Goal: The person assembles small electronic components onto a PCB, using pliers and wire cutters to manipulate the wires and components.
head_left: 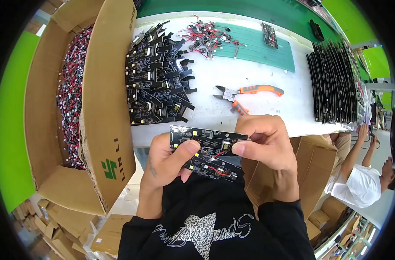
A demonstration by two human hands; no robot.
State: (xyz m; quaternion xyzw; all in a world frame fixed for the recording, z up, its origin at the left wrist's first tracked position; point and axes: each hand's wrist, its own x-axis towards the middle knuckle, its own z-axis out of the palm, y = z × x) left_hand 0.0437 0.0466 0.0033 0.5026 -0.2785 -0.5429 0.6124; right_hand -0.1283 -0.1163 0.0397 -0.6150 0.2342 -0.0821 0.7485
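A flat, angular black circuit-board panel (206,143) — thin red wires (219,154) attached — is pinched by the left hand (166,159) and right hand (269,144).

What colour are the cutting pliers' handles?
The pliers' curved handles are orange and grey, clearest in the head view.

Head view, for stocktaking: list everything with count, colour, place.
Held boards: count unclear, black, between hands
Pliers: one, orange, grey, bench centre
Board pile: many, black, bench left
Wired parts: many, red wires, far bench
Mat: one, green, far bench
Small boards: count unclear, dark, on mat
Board row: many, black, bench right
Unclear item: one, black, far right
Workbench: one, white, centre
Large carton: one, brown, left
Connectors: many, red, white, in carton
Other cartons: several, brown, lower sides
Panels: several, green, outer sides
Coworker: one, white top, right
Left hand, right hand: one each, black sleeves, on boards
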